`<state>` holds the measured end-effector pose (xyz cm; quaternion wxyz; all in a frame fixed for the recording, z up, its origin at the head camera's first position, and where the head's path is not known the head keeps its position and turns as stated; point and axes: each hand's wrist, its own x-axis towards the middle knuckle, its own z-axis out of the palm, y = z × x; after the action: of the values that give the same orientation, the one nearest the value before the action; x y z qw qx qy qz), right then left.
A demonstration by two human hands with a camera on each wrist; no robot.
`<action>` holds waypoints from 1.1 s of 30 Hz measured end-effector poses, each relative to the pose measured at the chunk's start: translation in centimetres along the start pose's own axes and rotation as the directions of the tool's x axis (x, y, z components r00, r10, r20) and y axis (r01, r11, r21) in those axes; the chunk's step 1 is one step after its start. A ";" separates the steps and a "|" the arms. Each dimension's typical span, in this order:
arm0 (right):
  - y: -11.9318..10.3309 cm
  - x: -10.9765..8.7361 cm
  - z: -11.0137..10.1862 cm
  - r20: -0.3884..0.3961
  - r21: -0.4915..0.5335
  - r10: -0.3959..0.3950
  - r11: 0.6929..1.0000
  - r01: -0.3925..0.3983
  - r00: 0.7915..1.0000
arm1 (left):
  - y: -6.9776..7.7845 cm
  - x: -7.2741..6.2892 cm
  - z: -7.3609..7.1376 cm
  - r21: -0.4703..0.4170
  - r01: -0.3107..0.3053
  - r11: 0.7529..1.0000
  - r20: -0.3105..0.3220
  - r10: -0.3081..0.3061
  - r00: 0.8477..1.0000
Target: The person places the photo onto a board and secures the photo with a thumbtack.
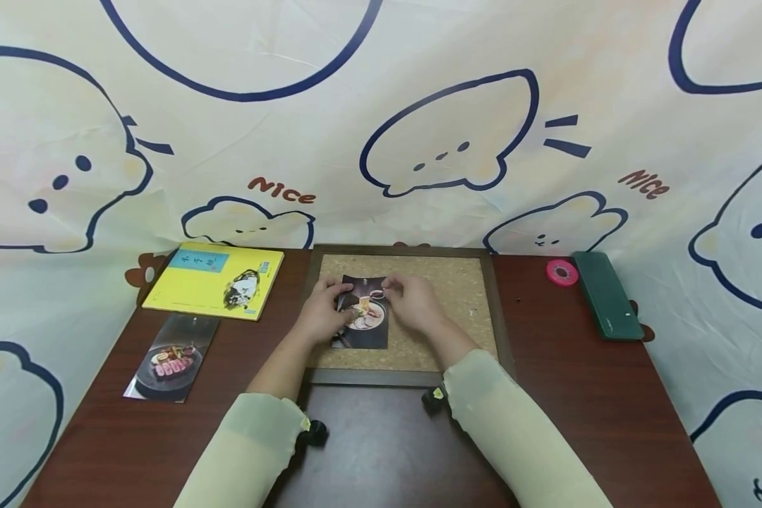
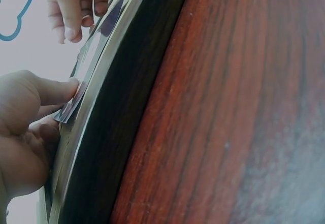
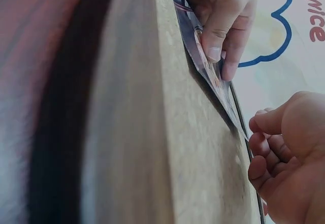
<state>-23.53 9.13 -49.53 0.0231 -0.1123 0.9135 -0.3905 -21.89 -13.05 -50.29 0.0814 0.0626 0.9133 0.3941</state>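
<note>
A food photo print is held over the cork board, its lower end bent up in the right wrist view. My left hand grips the print's left edge, thumb on its face and fingers behind. At the upper right corner is my right hand, thumb and index fingertip close together. The right wrist view has this right hand with curled fingers, fingertips right by the print's corner; I cannot tell whether they pinch anything. In the left wrist view, the left thumb presses the print.
A yellow book lies at the back left, overlapping a second food photo. At the right are a pink ring-shaped roll and a dark green box. The board's dark frame rests on the brown table. A printed curtain stands behind.
</note>
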 end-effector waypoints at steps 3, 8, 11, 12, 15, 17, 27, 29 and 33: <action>-0.4 0.7 0.2 0.010 -0.015 -0.010 1.000 0.011 1.000 | 0.0 0.0 -0.1 0.012 -0.002 1.000 -0.001 0.002 1.000; -1.1 1.8 0.3 0.021 -0.015 -0.020 1.000 0.021 1.000 | 0.0 0.0 -0.1 0.018 0.000 1.000 -0.002 0.000 1.000; -1.1 2.4 0.5 0.029 -0.036 -0.015 0.999 0.016 0.999 | 0.1 0.0 -0.1 0.012 0.003 1.000 -0.004 -0.003 1.000; -1.2 2.6 0.6 0.031 -0.047 -0.014 0.999 0.015 0.999 | 0.1 0.0 -0.1 0.011 0.004 1.000 -0.003 -0.004 1.000; -1.2 3.1 0.7 0.033 -0.094 -0.015 0.995 0.018 0.999 | 0.2 -0.1 -0.1 0.007 0.009 1.000 0.005 -0.009 1.000; -1.2 3.3 0.9 0.034 -0.119 -0.020 0.993 0.024 0.999 | 0.2 -0.1 -0.2 0.009 0.011 1.000 0.007 -0.011 1.000; -1.8 4.6 1.7 0.099 -0.175 -0.001 0.984 0.018 0.995 | 0.1 -0.1 -0.2 0.007 0.006 1.000 0.009 -0.006 1.000; -1.9 4.7 1.7 0.116 -0.186 0.013 0.982 0.009 0.993 | 0.1 0.0 -0.1 0.006 0.009 1.000 0.010 -0.009 1.000; -2.1 5.0 1.5 0.149 -0.205 0.014 0.979 0.017 0.989 | 0.3 -0.1 0.0 0.006 0.016 1.000 0.007 -0.016 1.000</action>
<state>-27.77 5.55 -48.78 0.0796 -0.1436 0.9446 -0.2843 -21.80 -12.87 -50.10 0.0874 0.0570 0.9147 0.3905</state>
